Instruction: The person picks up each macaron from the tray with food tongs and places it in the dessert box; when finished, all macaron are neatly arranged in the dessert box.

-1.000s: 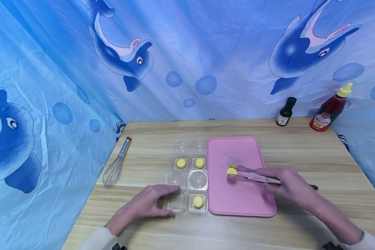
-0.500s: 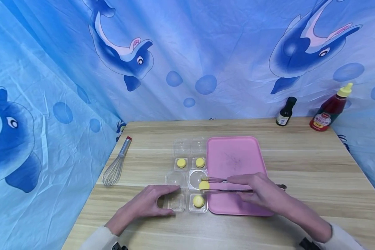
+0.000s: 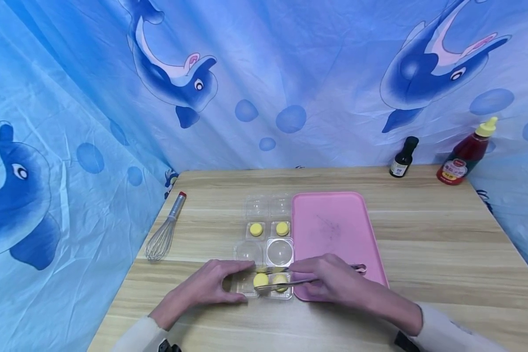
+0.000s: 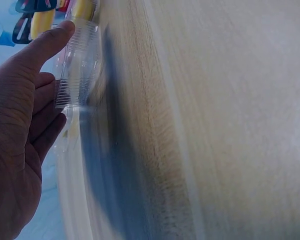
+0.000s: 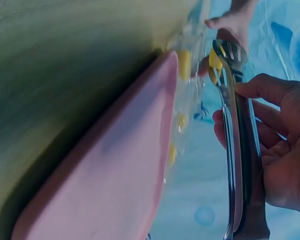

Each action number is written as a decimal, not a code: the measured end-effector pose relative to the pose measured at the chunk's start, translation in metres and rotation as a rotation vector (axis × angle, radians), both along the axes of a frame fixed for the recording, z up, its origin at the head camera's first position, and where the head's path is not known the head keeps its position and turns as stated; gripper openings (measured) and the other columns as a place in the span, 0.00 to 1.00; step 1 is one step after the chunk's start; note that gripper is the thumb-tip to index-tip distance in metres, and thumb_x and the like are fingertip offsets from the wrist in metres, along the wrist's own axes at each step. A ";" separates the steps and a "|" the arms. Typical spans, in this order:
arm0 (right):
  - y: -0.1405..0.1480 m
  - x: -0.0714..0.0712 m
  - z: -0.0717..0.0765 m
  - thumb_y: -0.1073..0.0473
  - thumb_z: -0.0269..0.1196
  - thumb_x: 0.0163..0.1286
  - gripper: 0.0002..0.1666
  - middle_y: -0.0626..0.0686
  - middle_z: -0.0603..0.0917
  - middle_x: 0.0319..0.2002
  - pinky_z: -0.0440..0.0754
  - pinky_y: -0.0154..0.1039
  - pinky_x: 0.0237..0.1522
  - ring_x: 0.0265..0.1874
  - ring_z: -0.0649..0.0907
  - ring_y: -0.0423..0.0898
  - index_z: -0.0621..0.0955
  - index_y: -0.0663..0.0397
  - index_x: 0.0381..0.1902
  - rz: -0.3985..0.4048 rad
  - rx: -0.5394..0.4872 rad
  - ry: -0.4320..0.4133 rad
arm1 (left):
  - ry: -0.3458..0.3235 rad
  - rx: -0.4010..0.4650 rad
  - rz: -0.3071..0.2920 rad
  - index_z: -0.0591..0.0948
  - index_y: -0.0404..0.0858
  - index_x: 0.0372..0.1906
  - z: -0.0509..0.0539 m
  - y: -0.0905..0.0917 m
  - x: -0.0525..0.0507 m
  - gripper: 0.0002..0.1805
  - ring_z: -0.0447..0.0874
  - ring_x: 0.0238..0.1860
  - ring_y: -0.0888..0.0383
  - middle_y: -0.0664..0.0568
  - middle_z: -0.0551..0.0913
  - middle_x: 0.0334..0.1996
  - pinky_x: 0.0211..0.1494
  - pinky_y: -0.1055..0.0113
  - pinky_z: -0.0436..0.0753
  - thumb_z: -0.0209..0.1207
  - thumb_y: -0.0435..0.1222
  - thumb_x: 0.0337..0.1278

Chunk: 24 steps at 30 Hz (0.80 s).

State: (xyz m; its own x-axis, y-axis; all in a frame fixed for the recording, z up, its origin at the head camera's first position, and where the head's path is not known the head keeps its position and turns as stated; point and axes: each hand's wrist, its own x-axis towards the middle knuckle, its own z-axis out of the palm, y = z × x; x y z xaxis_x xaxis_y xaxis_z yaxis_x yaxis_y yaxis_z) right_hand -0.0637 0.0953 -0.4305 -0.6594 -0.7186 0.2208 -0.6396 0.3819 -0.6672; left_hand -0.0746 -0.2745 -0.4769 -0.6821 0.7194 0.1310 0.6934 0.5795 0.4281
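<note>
My right hand grips metal tongs, their slotted ends closed around a yellow macaron. The macaron is over the front-left clear plastic box, whose hinged clear lid lies folded back behind it. Around that box's left side my left hand holds on, thumb at the front and fingers at the back; its thumb shows against the ribbed wall in the left wrist view. Beneath the tongs, another macaron sits in the box to the right, partly covered.
Two more macarons sit in open clear boxes farther back. A pink tray lies to the right, under my right hand. A whisk is at the left edge; a dark bottle and a red sauce bottle stand back right.
My right hand has carried the macaron in the tongs leftward from above the pink tray to over the front-left box. My left hand has stayed in place.
</note>
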 end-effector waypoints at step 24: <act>-0.045 -0.011 0.002 0.74 0.68 0.61 0.30 0.48 0.92 0.50 0.79 0.21 0.26 0.27 0.80 0.29 0.90 0.42 0.57 0.032 0.106 0.039 | -0.013 -0.001 0.001 0.79 0.44 0.72 0.002 0.002 -0.001 0.46 0.85 0.62 0.57 0.56 0.85 0.65 0.66 0.57 0.85 0.80 0.58 0.49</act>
